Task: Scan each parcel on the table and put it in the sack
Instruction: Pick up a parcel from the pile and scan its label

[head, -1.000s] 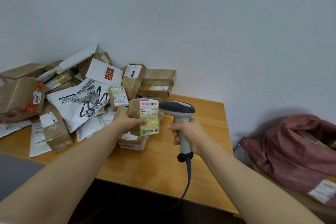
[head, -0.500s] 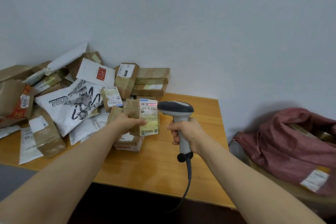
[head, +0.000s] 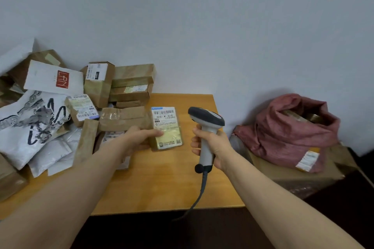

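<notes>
1. Desk: wood shows between parcel pile, left, and right edge; sack sits beyond that edge.
2. Left hand fingers pinch labelled parcel, label up, just right of pile.
3. Right hand fingers wrap scanner, upright.

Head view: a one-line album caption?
Left hand holds a brown labelled parcel beside the grey handheld barcode scanner gripped by the right hand.

The red scan line is gone from the small brown taped parcel; the left hand now holds it slightly left of the grey handheld scanner.
</notes>
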A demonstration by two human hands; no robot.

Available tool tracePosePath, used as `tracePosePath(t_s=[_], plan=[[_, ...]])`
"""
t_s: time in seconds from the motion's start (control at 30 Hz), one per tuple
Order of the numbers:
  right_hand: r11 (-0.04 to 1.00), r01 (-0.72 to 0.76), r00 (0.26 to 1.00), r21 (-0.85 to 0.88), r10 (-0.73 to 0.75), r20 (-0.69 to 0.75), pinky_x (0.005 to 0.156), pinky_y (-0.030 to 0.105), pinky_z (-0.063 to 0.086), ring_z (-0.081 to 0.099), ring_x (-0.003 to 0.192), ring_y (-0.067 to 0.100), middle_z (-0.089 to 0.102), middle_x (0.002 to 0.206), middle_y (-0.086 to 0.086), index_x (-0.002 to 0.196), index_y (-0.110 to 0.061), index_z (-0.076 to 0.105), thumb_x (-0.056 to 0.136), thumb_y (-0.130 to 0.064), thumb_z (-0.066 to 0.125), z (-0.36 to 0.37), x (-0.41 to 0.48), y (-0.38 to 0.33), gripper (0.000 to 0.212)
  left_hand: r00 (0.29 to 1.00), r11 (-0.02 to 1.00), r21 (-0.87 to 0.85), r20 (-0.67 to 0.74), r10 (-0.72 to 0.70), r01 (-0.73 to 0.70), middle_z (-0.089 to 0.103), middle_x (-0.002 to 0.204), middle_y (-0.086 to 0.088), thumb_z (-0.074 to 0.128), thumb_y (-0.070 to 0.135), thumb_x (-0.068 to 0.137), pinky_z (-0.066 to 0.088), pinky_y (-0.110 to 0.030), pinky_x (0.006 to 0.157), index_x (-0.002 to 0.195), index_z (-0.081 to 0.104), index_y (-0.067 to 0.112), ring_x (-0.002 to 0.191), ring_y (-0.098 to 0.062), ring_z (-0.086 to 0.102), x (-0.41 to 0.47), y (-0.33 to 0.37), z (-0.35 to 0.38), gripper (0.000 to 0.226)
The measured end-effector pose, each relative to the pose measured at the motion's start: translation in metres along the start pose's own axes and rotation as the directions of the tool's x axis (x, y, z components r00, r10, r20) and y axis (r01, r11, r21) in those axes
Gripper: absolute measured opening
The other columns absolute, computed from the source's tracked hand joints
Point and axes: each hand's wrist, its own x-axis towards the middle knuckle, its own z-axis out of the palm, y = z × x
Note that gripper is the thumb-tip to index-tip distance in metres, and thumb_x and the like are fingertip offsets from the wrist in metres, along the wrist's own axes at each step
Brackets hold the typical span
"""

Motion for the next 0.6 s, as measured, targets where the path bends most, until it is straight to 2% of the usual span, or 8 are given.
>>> tracePosePath(t_s=[0.07,0.17,0.27,0.33,0.4,0.5,0.57,0.6], plan=[[0.999,-0.006,0.997,0.041,0.009,-0.077,0.055,0.03,0.054,0.061,0.066,0.022,0.063,0.078,0.013,0.097,-0.007,0.063,0.083,-0.011,0.076,-0.033,0.002,0.001,0.019,0.999,1.0,0.02,0.052,0.001,-0.002,0.072,0.101,-0.008,0.079,0.019,0.074,0.054,-0.038,0.09,0.11,0.059,0.009,0.096,-0.023,0.069,0.006,0.001,0.028,0.042],[0.996,-0.019,0.99,0.092,0.031,-0.139,0.049,0.025,0.051,0.061,0.064,0.019,0.066,0.081,0.012,0.103,-0.005,0.064,0.079,-0.011,0.079,-0.081,0.002,0.001,0.03,0.992,0.999,0.04,0.126,0.003,-0.009,0.072,0.104,-0.01,0.08,0.021,0.073,0.057,-0.034,0.081,0.121,0.055,0.004,0.094,-0.024,0.07,0.012,0.007,0.079,0.056],[0.984,-0.037,0.989,0.171,0.06,-0.134,0.046,0.024,0.048,0.059,0.057,0.015,0.065,0.074,0.009,0.104,-0.002,0.064,0.075,-0.011,0.081,-0.129,0.0,-0.004,0.034,0.974,0.997,0.07,0.227,0.012,-0.028,0.073,0.102,-0.009,0.079,0.026,0.071,0.057,-0.033,0.079,0.119,0.056,0.005,0.094,-0.024,0.07,0.015,0.023,0.141,0.057],[0.975,-0.037,0.988,0.219,0.068,-0.135,0.044,0.023,0.046,0.056,0.05,0.012,0.064,0.063,0.005,0.095,-0.003,0.065,0.076,-0.009,0.08,-0.171,-0.002,-0.009,0.024,0.952,0.998,0.064,0.305,0.0,-0.021,0.073,0.103,-0.008,0.086,0.037,0.057,0.056,-0.034,0.082,0.118,0.058,0.006,0.097,-0.024,0.07,0.018,0.031,0.187,0.074],[0.973,-0.031,0.983,0.227,0.071,-0.17,0.044,0.023,0.045,0.055,0.049,0.012,0.062,0.059,0.004,0.091,-0.004,0.064,0.074,-0.007,0.08,-0.218,-0.003,-0.014,0.024,0.936,0.998,0.067,0.351,-0.021,-0.003,0.072,0.107,-0.009,0.092,0.045,0.044,0.055,-0.037,0.086,0.118,0.059,0.007,0.101,-0.025,0.068,0.025,0.035,0.237,0.09],[0.977,-0.007,0.963,0.214,0.065,-0.263,0.044,0.024,0.045,0.053,0.049,0.014,0.059,0.056,0.004,0.092,-0.002,0.061,0.069,-0.002,0.082,-0.29,-0.004,-0.021,0.032,0.914,0.998,0.063,0.405,-0.034,0.009,0.072,0.109,-0.007,0.091,0.042,0.048,0.052,-0.038,0.093,0.12,0.06,0.009,0.104,-0.024,0.066,0.035,0.039,0.314,0.085],[0.971,0.011,0.95,0.24,0.065,-0.306,0.042,0.023,0.044,0.052,0.046,0.014,0.057,0.054,0.005,0.087,-0.002,0.06,0.069,0.001,0.081,-0.329,-0.003,-0.026,0.028,0.891,0.996,0.091,0.45,-0.055,0.016,0.072,0.108,-0.003,0.091,0.039,0.045,0.051,-0.037,0.093,0.118,0.062,0.016,0.103,-0.021,0.066,0.039,0.045,0.359,0.082],[0.964,0.022,0.944,0.265,0.068,-0.323,0.041,0.023,0.043,0.051,0.044,0.014,0.056,0.053,0.006,0.086,-0.002,0.059,0.07,0.001,0.08,-0.345,-0.002,-0.027,0.027,0.879,0.994,0.111,0.472,-0.071,0.021,0.072,0.107,-0.001,0.087,0.036,0.051,0.051,-0.037,0.092,0.119,0.061,0.019,0.102,-0.02,0.066,0.041,0.049,0.379,0.075]])
